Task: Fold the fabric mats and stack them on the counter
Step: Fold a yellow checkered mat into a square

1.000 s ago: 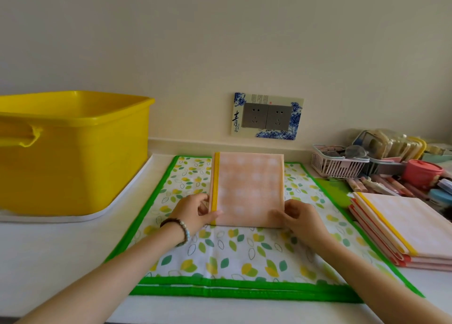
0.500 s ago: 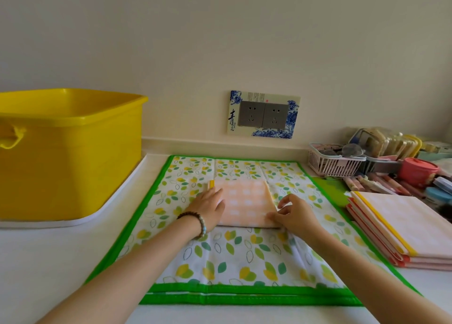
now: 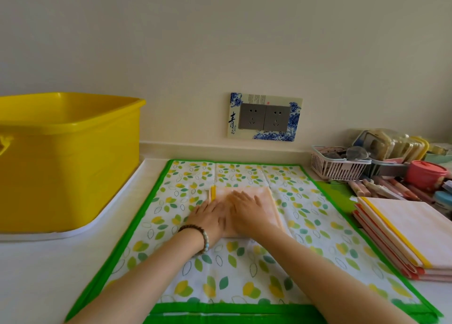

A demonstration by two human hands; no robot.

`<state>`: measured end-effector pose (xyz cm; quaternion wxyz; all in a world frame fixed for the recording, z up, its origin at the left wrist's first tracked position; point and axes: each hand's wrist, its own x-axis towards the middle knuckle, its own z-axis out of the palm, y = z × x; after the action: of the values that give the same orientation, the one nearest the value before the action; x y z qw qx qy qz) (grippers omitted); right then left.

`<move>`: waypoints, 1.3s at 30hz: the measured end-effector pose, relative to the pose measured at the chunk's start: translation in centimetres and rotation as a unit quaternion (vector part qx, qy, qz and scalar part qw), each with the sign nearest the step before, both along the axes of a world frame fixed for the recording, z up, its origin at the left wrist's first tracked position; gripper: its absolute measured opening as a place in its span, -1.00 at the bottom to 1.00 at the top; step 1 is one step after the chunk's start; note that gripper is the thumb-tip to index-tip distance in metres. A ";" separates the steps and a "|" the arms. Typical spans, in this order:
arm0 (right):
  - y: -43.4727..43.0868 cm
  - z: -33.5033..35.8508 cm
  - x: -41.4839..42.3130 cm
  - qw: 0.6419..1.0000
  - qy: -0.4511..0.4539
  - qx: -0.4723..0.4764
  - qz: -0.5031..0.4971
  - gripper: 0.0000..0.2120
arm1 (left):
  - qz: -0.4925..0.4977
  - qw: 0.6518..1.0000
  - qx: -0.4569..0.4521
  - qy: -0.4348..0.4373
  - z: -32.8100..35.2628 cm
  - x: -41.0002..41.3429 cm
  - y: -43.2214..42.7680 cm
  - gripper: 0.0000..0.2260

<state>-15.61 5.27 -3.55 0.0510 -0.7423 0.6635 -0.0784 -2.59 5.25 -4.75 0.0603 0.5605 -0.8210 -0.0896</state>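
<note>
A small folded peach checked mat [image 3: 267, 196] with a yellow edge lies in the middle of a large leaf-print mat with a green border [image 3: 305, 216] spread flat on the white counter. My left hand [image 3: 208, 217] and my right hand [image 3: 252, 212] both lie flat on the folded mat, palms down, fingers together and extended, side by side. They cover most of it. At the right, a stack of folded peach and white mats [image 3: 411, 233] with yellow and red edges rests partly on the leaf-print mat.
A big yellow plastic tub [image 3: 66, 162] stands on a white tray at the left. A wall socket plate [image 3: 265, 117] is behind. At the back right are a white basket [image 3: 337, 163], a red lidded pot [image 3: 425, 174] and several small items.
The peach mat was folded in half toward me, from tall to short. Both hands moved from its lower corners onto its top and now press it flat.
</note>
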 end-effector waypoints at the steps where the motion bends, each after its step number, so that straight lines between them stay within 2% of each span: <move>1: -0.1 -0.3 -0.1 1.000 0.010 0.016 0.008 -0.53 | -0.002 1.000 0.001 0.002 0.0 0.0 0.0 -0.55; 5: 0.1 -1.0 -2.0 1.000 0.012 0.021 0.010 -0.46 | -0.001 1.000 0.004 0.004 0.0 0.1 -0.3 -0.54; 12: 1.1 -0.6 -6.6 0.996 0.040 0.056 -0.051 -0.36 | -0.004 0.999 0.037 -0.009 1.2 0.1 -1.0 -0.54; 16: 1.1 -0.7 -6.6 0.996 0.040 0.062 -0.049 -0.36 | 0.010 0.996 -0.053 0.065 2.0 -0.4 -2.8 -0.62; 18: 1.0 -0.8 -6.6 0.996 0.040 0.057 -0.048 -0.36 | 0.008 0.995 -0.042 0.093 1.6 -1.1 -3.7 -0.59; 23: 0.7 -0.8 -6.7 0.996 0.034 0.060 -0.049 -0.36 | 0.027 0.999 0.016 0.040 0.3 -1.5 -4.9 -0.55; 28: -1.1 -0.4 -5.7 0.999 0.019 -0.030 -0.031 -0.49 | 0.030 0.999 0.013 0.027 0.1 -1.7 -4.8 -0.54; 33: -4.4 -0.5 -3.0 0.999 -0.002 0.001 0.035 -0.54 | 0.031 0.999 0.003 0.023 -0.1 -1.7 -5.1 -0.54; 39: -4.6 -1.4 -4.2 1.000 0.001 0.016 0.022 -0.44 | 0.034 0.999 0.002 0.014 -0.1 -1.7 -5.2 -0.53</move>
<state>-19.85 0.67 -4.93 0.0640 -0.7561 0.6479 -0.0662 -4.28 0.02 -4.87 0.0738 0.5868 -0.8004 -0.0976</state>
